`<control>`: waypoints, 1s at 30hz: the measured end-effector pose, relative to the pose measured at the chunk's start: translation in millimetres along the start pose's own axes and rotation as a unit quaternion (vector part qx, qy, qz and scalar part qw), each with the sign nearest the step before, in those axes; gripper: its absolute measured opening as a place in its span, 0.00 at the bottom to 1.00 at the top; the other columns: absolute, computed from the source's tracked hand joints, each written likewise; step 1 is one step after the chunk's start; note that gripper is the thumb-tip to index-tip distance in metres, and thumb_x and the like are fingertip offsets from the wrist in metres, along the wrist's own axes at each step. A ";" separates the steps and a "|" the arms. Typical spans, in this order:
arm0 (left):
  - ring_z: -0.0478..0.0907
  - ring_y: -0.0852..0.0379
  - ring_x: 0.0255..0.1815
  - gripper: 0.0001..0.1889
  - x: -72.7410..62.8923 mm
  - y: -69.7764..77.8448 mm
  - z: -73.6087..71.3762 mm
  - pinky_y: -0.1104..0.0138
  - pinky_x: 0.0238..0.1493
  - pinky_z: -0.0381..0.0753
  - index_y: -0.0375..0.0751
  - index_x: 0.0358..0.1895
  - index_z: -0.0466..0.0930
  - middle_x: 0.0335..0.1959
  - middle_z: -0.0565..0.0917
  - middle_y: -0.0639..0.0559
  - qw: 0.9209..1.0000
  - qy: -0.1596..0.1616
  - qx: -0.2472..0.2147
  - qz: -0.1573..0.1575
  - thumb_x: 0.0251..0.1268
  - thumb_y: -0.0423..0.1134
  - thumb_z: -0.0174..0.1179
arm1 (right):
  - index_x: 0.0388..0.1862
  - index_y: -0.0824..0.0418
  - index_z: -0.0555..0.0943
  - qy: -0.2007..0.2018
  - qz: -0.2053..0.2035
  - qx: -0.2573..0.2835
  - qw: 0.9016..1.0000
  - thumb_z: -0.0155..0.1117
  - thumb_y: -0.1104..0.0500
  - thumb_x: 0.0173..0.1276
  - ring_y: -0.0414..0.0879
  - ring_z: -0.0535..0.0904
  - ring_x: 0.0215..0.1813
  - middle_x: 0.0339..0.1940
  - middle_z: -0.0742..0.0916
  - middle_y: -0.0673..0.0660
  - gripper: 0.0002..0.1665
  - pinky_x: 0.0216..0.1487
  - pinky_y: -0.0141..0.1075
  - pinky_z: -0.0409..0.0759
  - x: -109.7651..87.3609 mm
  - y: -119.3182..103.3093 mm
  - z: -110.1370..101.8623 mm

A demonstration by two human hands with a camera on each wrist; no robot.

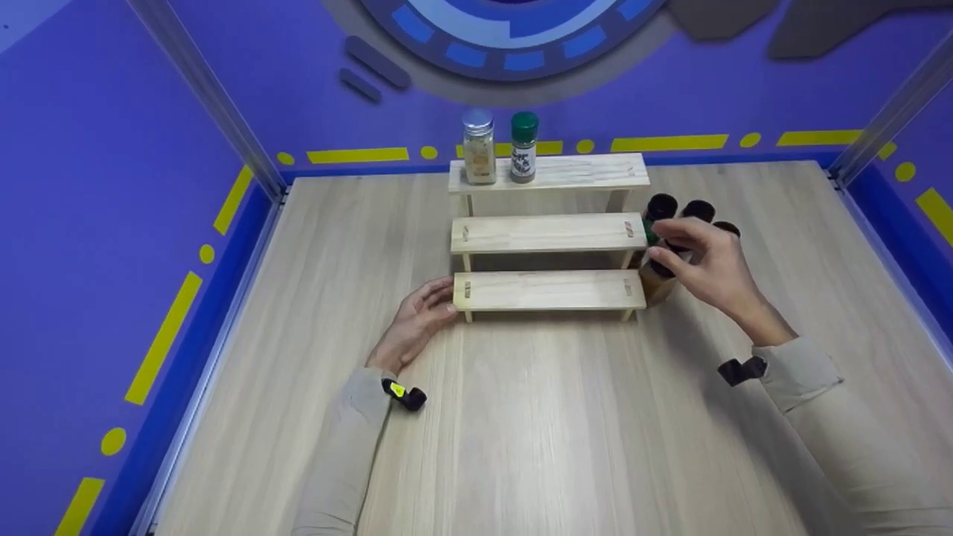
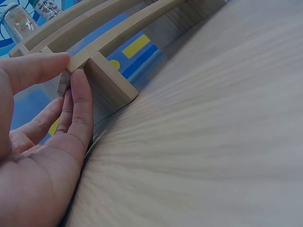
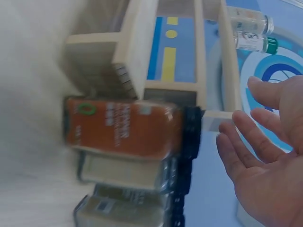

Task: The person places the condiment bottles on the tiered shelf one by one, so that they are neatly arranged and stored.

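Three tiers of wooden rack [image 1: 547, 292] stand on the tabletop [image 1: 536, 417] between the left hand [image 1: 412, 321] and the right hand [image 1: 715, 264] in the head view. The left hand is at its own end of the lowest tier; the right hand is raised over a close cluster of dark-capped jars [image 1: 657, 289] just beside the rack's other end, thumb and fingers curved and parted. Beyond both hands, a silver-capped jar [image 1: 480, 158] and a green-capped jar [image 1: 523, 161] stand upright on the top tier, a little apart. The step in hand looks like filling the rack: two jars are up, and the cluster under the right hand appears next.

In the left wrist view, the left hand is narrow, its digits pinching the end of the lowest tier, probably to steady the rack.

In the right wrist view, the right hand is spread with nothing in it; whether a fingertip touches the rack's end, I cannot tell. An orange jar [image 3: 120, 127] stands below that hand, closest to the rack, with paler jars [image 3: 124, 171] lined up beyond it. The next move seems to call for lowering the right hand, closing it round one cap and lifting straight, so that neighbours are not knocked.
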State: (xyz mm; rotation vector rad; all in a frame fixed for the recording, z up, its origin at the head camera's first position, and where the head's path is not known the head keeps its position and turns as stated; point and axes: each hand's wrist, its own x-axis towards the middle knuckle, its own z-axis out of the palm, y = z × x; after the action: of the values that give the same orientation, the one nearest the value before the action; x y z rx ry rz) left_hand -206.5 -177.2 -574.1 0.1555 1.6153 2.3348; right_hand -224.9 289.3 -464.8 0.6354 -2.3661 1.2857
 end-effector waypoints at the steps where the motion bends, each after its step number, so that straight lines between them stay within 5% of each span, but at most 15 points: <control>1: 0.75 0.52 0.69 0.36 0.2 0.1 0.3 0.63 0.67 0.82 0.27 0.80 0.60 0.73 0.72 0.37 1.000 0.001 -0.002 0.000 0.71 0.21 0.60 | 0.58 0.72 0.86 0.000 -0.004 -0.002 1.000 0.77 0.76 0.61 0.27 0.83 0.54 0.52 0.90 0.69 0.24 0.55 0.15 0.79 -2.1 1.7 -0.4; 16: 0.76 0.53 0.68 0.35 0.9 -0.5 0.7 0.65 0.65 0.83 0.27 0.80 0.60 0.72 0.74 0.38 1.000 0.003 -0.011 -0.001 0.71 0.20 0.59 | 0.57 0.68 0.88 -0.009 -0.006 -0.044 0.999 0.75 0.74 0.66 0.38 0.85 0.53 0.54 0.91 0.64 0.20 0.54 0.13 0.75 -22.4 13.0 -4.8; 24: 0.75 0.53 0.68 0.35 -0.2 -0.8 0.7 0.65 0.65 0.83 0.27 0.80 0.60 0.73 0.72 0.37 1.000 0.005 -0.004 0.000 0.71 0.21 0.59 | 0.57 0.67 0.88 0.011 0.043 -0.035 0.998 0.77 0.72 0.65 0.32 0.84 0.49 0.52 0.91 0.65 0.20 0.50 0.13 0.76 -32.3 19.8 -5.6; 30: 0.74 0.51 0.70 0.36 0.6 -0.6 0.7 0.63 0.67 0.82 0.27 0.80 0.60 0.75 0.71 0.36 1.000 -0.003 -0.002 0.005 0.71 0.21 0.60 | 0.63 0.70 0.84 0.005 0.095 -0.004 0.995 0.80 0.73 0.61 0.26 0.81 0.51 0.56 0.89 0.71 0.30 0.52 0.13 0.78 -41.0 29.6 -4.9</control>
State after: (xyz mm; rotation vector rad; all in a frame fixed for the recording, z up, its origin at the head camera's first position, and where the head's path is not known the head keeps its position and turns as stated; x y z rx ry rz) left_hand -206.8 -176.2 -574.4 0.1686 1.6102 2.3425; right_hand -206.7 316.3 -503.8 0.4086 -2.4707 1.3513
